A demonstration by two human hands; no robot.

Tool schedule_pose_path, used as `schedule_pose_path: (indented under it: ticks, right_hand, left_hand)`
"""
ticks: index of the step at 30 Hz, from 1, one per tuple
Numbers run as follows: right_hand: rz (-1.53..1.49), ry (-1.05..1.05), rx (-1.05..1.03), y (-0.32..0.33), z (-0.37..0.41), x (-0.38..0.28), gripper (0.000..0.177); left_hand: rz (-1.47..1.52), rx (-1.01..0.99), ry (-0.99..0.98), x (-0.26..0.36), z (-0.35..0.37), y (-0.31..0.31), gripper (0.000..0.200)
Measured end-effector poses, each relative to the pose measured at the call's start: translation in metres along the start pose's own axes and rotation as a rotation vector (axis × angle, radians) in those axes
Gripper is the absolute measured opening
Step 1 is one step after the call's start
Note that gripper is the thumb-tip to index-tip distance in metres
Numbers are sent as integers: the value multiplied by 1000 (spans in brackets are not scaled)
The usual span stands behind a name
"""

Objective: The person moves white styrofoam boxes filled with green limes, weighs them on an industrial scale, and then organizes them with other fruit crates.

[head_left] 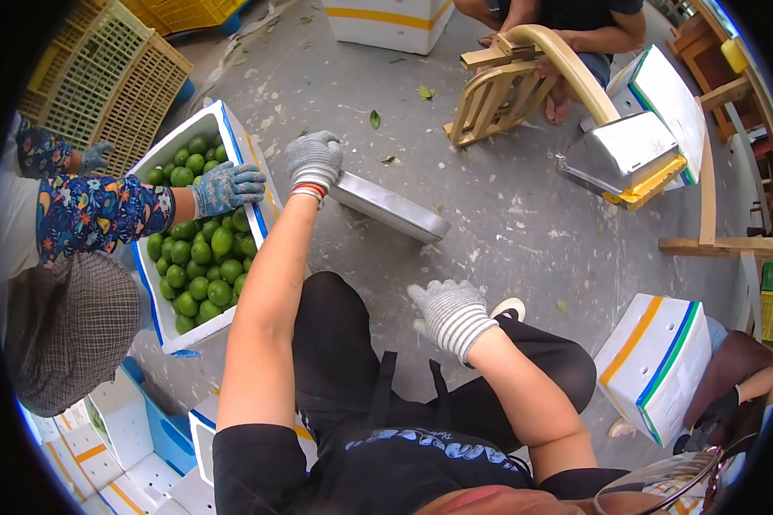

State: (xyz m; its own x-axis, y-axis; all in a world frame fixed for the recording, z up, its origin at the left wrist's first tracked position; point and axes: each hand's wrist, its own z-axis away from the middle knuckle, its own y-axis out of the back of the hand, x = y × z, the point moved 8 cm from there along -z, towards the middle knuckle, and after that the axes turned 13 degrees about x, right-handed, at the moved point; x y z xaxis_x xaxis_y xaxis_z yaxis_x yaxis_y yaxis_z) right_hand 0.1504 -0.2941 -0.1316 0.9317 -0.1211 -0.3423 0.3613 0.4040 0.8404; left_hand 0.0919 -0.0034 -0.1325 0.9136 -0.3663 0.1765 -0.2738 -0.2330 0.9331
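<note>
I'm finding the flat metal tray (391, 209) in front of my seated body, just beyond the knees, and I can't tell whether it is resting on the concrete floor (507, 206) or hanging above it. Its long axis is slanting away from the left grip (313, 161), running rightward and back toward the body, so its free end is pointing to the side of the right grip (453, 316). The left one is the nearer: its gloved fingers are folding over the tray's far-left end and seemingly pinching it, though the fingertips are hiding. The right is hovering near the right knee, apart from the tray, its palm facing out of my sight, so I can't judge how tightly it is closing. Left of the tray, a blue-edged foam box (204, 120) is holding many green limes (206, 257), with a co-worker's gloved hand (229, 189) reaching across them. Beyond that, yellow lattice crates (137, 103) are standing; rightward, a taped foam box (644, 343) is hiding its contents.
</note>
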Motion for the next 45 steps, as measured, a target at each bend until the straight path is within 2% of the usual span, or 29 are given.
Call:
schedule_pose_path:
  ticks: [7, 13, 16, 19, 22, 25, 35, 40, 45]
  right_hand:
    - [5, 2, 12, -1, 1, -3, 46]
    - [-1, 9, 28, -2, 1, -3, 42]
    - [-1, 10, 32, -3, 0, -4, 39]
    - [25, -8, 12, -5, -1, -4, 44]
    - [-15, -5, 67, -5, -1, -5, 34]
    - [-20, -6, 73, -4, 0, -5, 33]
    - [-2, 6, 61, -7, 1, -7, 36]
    - [7, 14, 9, -7, 0, -8, 45]
    - [23, 22, -1, -10, -1, -10, 45]
  left_hand:
    - [-16, -24, 15, -2, 2, -4, 23]
    - [-22, 17, -54, 2, 4, 1, 23]
    - [-18, -1, -18, 2, 6, 3, 23]
    - [-16, -17, -3, 0, 5, -2, 23]
    - [-10, -36, 11, -2, 6, -2, 24]
    - [-4, -27, 20, -4, 7, -2, 24]
    - [-19, -52, 31, -4, 10, 1, 25]
    - [11, -15, 25, -7, 13, 2, 23]
    - [7, 9, -7, -3, 12, 5, 22]
